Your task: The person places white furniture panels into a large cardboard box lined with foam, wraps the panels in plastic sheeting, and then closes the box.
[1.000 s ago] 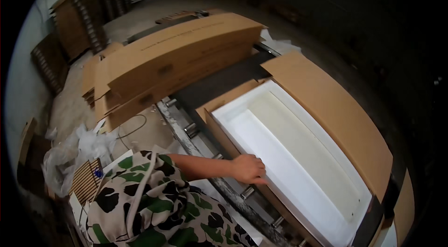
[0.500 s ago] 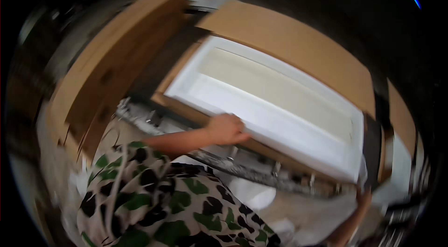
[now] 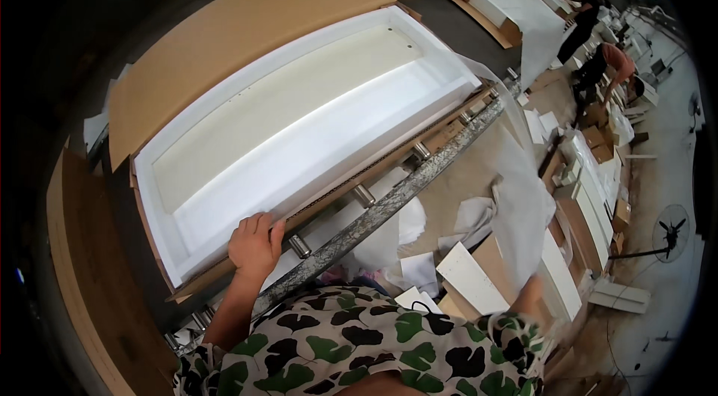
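A long cardboard carton point(image 3: 314, 210) lies open in front of me, with a white foam lining point(image 3: 336, 123) round a pale cream flat panel point(image 3: 262, 108). My left hand point(image 3: 255, 245) is closed over the near rim at the left end, fingers bent onto the white edge and thumb on the outer side. A thin white packing sheet point(image 3: 516, 194) hangs from the carton's right corner down to my right hand point(image 3: 528, 293). That hand is low on the right, blurred, and appears closed on the sheet's lower part; its fingers hardly show.
Metal rollers point(image 3: 363, 195) and a worn rail point(image 3: 396, 205) run under the carton's near side. Another cardboard piece point(image 3: 82, 246) stands at left. Boards point(image 3: 471, 276) and scraps litter the right floor. Two people point(image 3: 617, 63) work far right, beyond a fan point(image 3: 671, 234).
My view has swung to the right, bringing the floor and co-workers into sight. My left hand stays at the near rim. The white sheet now stretches out from the carton's right end toward my right hand.
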Demonstrator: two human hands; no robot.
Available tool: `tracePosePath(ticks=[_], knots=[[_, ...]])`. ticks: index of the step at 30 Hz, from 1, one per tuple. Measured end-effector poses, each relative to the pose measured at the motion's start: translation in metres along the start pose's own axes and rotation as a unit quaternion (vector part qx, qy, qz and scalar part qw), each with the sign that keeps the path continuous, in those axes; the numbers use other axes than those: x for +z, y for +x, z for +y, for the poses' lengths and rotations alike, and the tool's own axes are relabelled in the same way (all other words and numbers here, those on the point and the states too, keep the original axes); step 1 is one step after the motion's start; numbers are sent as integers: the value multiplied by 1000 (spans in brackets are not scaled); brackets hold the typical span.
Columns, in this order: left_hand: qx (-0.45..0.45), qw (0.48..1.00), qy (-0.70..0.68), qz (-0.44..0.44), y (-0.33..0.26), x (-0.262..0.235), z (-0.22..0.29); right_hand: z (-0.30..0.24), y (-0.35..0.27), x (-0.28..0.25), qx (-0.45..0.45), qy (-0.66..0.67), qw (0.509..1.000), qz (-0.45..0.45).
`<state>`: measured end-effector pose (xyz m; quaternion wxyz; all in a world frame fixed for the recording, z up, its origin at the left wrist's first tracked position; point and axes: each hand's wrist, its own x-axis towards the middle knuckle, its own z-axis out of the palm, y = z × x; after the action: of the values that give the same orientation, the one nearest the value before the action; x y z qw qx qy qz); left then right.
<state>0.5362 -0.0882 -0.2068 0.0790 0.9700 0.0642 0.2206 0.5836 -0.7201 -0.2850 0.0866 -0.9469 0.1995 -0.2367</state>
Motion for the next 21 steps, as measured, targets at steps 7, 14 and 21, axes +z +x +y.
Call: tracePosePath(ticks=[7, 14, 21], knots=[[35, 998, -32, -30, 9, 3, -8, 57, -334, -67, 227, -91, 926, -288], [77, 980, -162, -90, 15, -10, 6, 152, -493, -128, 149, -431, 597, -660], [-104, 881, -366, -280, 31, -10, -7, 55, -527, -103, 425, -113, 763, -474]])
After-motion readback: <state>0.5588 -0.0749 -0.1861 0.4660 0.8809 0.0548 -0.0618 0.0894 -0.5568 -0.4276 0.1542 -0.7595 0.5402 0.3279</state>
